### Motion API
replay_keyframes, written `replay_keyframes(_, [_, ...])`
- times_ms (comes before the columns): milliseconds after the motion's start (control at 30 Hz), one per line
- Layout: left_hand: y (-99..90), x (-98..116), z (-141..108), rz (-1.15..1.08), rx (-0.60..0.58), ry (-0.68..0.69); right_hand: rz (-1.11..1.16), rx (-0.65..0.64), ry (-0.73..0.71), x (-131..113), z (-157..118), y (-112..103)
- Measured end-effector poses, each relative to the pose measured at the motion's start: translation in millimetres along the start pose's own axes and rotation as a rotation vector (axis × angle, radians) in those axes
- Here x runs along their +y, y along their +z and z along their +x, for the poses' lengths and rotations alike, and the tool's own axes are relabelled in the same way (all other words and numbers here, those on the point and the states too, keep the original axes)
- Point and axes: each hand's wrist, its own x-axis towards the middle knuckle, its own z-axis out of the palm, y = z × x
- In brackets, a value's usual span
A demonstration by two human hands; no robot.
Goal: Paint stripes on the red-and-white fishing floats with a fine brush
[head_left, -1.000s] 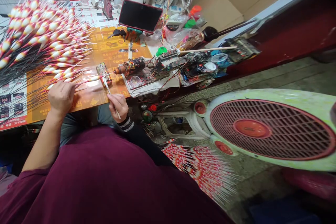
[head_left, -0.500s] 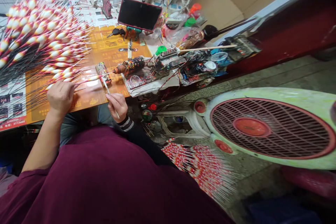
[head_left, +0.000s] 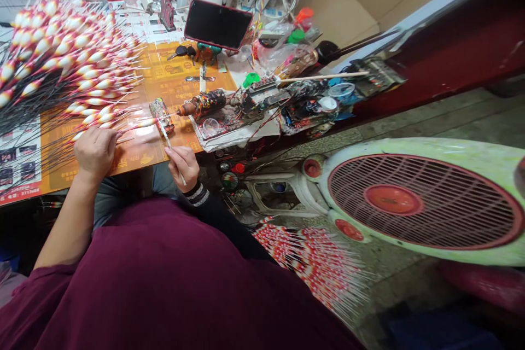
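My left hand (head_left: 95, 153) is closed, thumb and fingers pinching the near end of a slim painted fishing float (head_left: 145, 122), white in the body with red and yellow ends. The float lies level, its far tip pointing at the brown nose of a paint-spattered motor (head_left: 210, 101). Under that tip sits a small paint-crusted block (head_left: 159, 106). In my right hand (head_left: 184, 164) a thin white-handled paintbrush (head_left: 165, 136) is gripped, its tip up by the float's tip and the block. Whether the bristles touch the float I cannot tell.
Many finished-looking floats (head_left: 61, 46) stand bunched at the left. A phone (head_left: 218, 24) on a stand, keys (head_left: 182, 51), bottles and tangled wires fill the back. Right of the table are a green-rimmed fan (head_left: 426, 199) and more red-and-white floats (head_left: 320, 262) low down.
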Motion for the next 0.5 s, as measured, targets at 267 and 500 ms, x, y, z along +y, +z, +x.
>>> replay_keyframes(267, [-0.6, 0.3, 0.2, -0.002, -0.013, -0.004, 0.043, -0.001, -0.005, 0.1, -0.1, 0.3])
replay_keyframes(500, [0.3, 1.4, 0.7, -0.008, -0.006, -0.014, -0.03, 0.036, -0.035, -1.1, 1.0, 0.4])
